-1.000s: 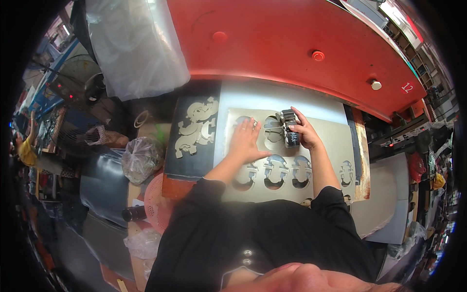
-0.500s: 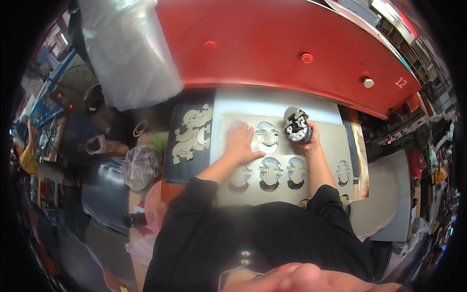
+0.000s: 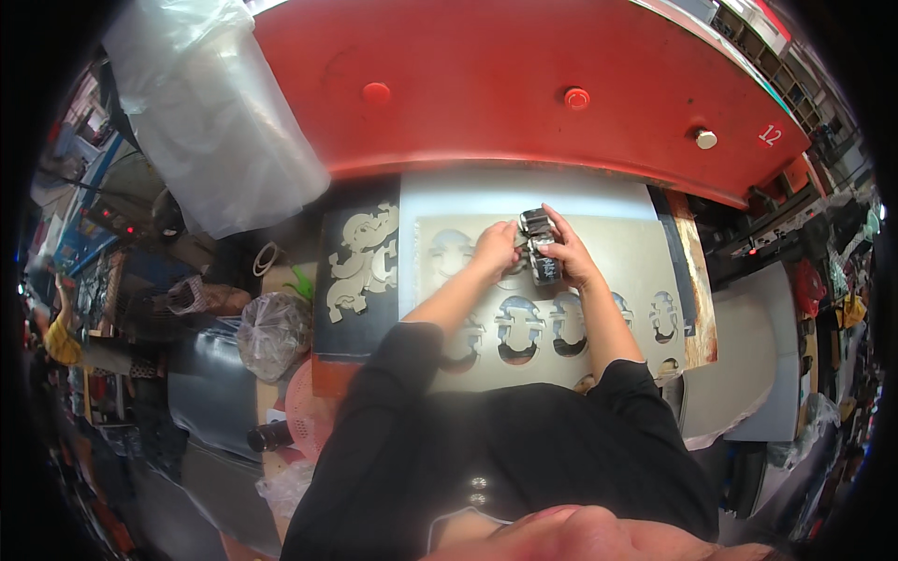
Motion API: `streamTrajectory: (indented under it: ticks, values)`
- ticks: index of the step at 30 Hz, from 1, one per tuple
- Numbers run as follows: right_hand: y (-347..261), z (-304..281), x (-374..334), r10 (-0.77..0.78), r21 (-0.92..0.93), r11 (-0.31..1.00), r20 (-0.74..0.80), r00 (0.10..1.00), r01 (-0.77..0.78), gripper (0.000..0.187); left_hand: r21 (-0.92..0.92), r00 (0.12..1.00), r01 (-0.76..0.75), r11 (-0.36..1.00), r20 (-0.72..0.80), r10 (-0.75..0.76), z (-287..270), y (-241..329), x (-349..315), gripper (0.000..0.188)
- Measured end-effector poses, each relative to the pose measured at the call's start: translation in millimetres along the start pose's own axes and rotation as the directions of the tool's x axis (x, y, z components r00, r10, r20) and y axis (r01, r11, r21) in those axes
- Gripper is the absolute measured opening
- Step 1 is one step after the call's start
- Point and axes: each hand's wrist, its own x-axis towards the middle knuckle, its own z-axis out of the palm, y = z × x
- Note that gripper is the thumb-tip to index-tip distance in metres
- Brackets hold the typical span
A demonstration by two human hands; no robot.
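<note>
My right hand grips a dark metal cutting die, tilted on its side above the sheet. Against the die's left edge, my left hand has its fingers pinched together; a pale bit shows near the fingertips, too small to name. Below both hands lies a grey-beige sheet with several rounded cutouts of one repeated shape. The hands and die partly cover one cutout. To the left, several cut beige pieces are heaped on a dark board.
Beyond the sheet rises a red machine front with a red button and a metal knob. Clear plastic sheeting hangs at its left. A filled plastic bag and a pink basket are on the left.
My left hand has lifted off the sheet and moved right to the die. My right hand has brought the die left and turned it on its side.
</note>
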Motion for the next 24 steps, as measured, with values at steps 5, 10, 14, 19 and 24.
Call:
streamTrajectory:
  ticks: [5,10,14,19,24]
  values:
    - [0,-17,7,0.016,0.481,0.876,-0.094,0.995,0.031,0.071,0.559,0.870,-0.456,0.693,0.116,0.479,-42,-37,31,0.027]
    - [-1,-21,7,0.029,0.526,0.850,-0.100,0.995,0.028,0.065,0.210,0.871,-0.447,0.869,-0.119,0.477,-91,-14,28,0.025]
    - [-5,-17,5,0.052,0.562,0.827,-0.066,0.996,-0.006,0.063,-0.180,0.978,-0.176,0.968,-0.145,0.151,-121,21,-14,0.024]
    - [-6,-13,4,0.044,0.519,0.855,-0.069,0.997,-0.001,0.070,-0.213,0.996,-0.070,0.975,-0.061,0.059,-153,28,-45,0.023]
    - [-3,-14,5,0.007,0.464,0.885,-0.080,0.997,0.031,0.073,-0.253,0.984,-0.146,0.956,-0.137,0.114,-162,14,-51,0.020]
